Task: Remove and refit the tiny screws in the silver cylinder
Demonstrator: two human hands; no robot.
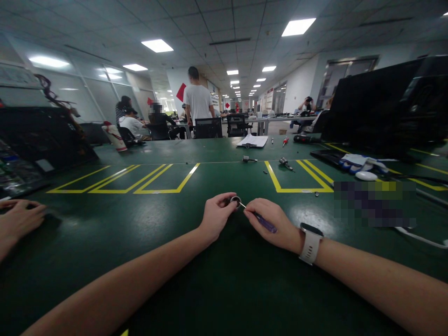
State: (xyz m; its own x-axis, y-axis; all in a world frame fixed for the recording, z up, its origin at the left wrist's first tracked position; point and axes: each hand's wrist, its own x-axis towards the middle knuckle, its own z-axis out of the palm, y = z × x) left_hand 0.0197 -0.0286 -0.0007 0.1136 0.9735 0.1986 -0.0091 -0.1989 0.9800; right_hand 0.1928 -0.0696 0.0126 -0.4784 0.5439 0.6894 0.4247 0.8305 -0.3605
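Observation:
Low over the green table, my left hand (217, 215) is closed around a small round metal ring-shaped part (235, 200), its opening turned toward my right hand. Between the fingers of my right hand (271, 221) is a screwdriver with a purple translucent handle (266, 224). Its thin metal shaft reaches to the rim of the metal part; whether the tip touches it or sits inside I cannot tell. Most of the part is covered by my left fingers. A watch with a pale strap (311, 243) is on my right wrist.
Two small metal parts with shafts (249, 159) (286, 163) lie ahead on the green table (168, 270), within and near yellow tape outlines. Behind them are papers on a clipboard (252, 141) and a red screwdriver (285, 141). A white mouse (366, 176) and gloves (364, 163) lie right. Another person's hand (21, 221) rests far left.

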